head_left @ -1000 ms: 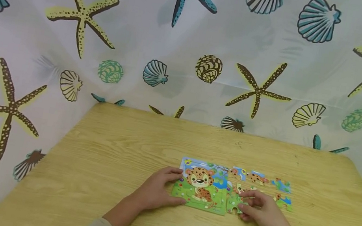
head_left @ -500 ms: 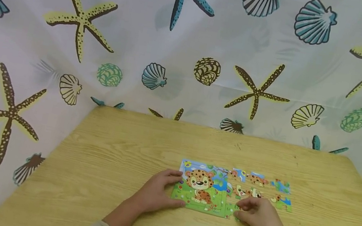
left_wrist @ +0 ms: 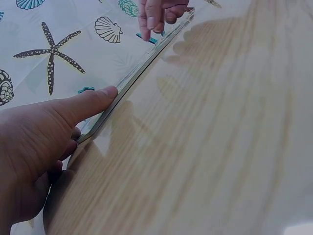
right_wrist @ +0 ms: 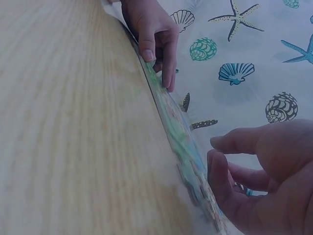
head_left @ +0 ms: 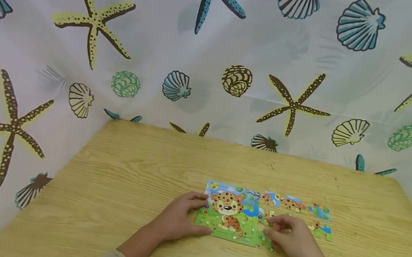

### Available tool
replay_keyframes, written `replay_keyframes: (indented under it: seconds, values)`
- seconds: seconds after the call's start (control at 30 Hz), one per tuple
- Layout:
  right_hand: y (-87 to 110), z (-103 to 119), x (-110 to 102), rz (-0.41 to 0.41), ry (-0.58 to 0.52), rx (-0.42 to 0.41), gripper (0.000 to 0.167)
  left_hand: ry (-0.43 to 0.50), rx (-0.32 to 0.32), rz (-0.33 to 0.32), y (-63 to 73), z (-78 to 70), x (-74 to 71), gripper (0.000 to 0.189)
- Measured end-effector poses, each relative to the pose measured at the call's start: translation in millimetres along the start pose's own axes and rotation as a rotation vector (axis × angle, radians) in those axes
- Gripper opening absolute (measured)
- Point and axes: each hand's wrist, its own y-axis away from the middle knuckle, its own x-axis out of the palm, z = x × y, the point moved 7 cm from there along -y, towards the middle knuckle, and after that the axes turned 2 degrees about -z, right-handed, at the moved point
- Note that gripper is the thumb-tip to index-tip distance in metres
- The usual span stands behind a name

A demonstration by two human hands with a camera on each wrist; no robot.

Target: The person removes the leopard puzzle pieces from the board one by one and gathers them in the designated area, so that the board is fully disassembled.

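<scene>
A jigsaw puzzle board [head_left: 232,210] with a spotted leopard cub picture lies flat on the table. My left hand [head_left: 180,216] grips its left side, thumb along the near edge; the left wrist view shows the thumb [left_wrist: 95,100] on the board's rim. Just right of the board lies a green puzzle piece [head_left: 262,239], partly covered by my right hand [head_left: 295,241]. That hand hovers with thumb and index finger bent close together above the pieces. In the right wrist view, nothing shows between these fingertips [right_wrist: 218,143].
Several loose puzzle pieces lie in rows to the right, among them a spotted piece [head_left: 292,204], a blue-green piece [head_left: 320,212] and another blue-green piece [head_left: 322,230]. A curtain [head_left: 210,56] printed with starfish and shells hangs behind the wooden table [head_left: 135,157].
My right hand has let go of the green piece, now lower and beside the board, and has shifted slightly left and up. The left hand stays on the board.
</scene>
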Motion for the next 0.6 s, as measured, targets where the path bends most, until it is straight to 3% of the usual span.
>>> replay_keyframes:
  seconds: [0.33, 0.6]
  values:
    - [-16.8, 29, 32, 0.169, -0.12, -0.103, 0.042, 0.012, -0.013, 0.006, 0.7, -1.4, -0.7, 0.073]
    - [-25.3, 41, 63, 0.194, 0.002, -0.163, 0.038, -0.002, -0.013, 0.012, 0.2, -0.5, -0.3, 0.075]
